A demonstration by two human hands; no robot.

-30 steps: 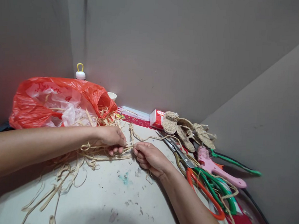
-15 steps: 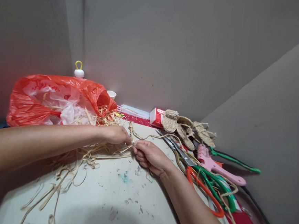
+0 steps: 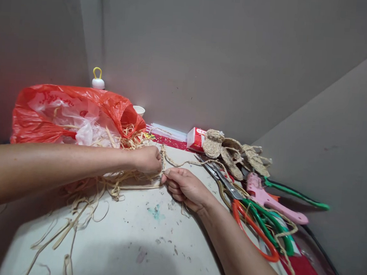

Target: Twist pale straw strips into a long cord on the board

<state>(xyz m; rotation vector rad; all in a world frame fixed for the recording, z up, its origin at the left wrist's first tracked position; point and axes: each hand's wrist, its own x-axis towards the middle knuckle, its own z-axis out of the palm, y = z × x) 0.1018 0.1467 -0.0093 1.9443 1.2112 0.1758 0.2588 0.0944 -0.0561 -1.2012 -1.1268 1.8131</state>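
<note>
A thin braided straw cord point(image 3: 188, 161) runs from between my hands up and across the white table to the right. My left hand point(image 3: 149, 159) is closed at the near end of the braid, its fingertips partly hidden, with pale straw strands at them. Just to the right and slightly nearer, my right hand point(image 3: 184, 187) pinches the strands between thumb and forefinger, its other fingers curled in. Loose straw strands point(image 3: 116, 188) trail left from the hands, under my left forearm and down the table.
A red plastic bag point(image 3: 44, 131) of straw lies at the back left, near a white cup point(image 3: 139, 110). To the right are scissors with orange and green handles point(image 3: 255, 228), a pink glue gun point(image 3: 263, 199), woven straw pieces point(image 3: 213, 144) and a red-and-white box point(image 3: 196, 139).
My left hand has turned and risen slightly, its fingers more tightly curled. My right hand stays pinched in nearly the same place. The view has shifted slightly.
</note>
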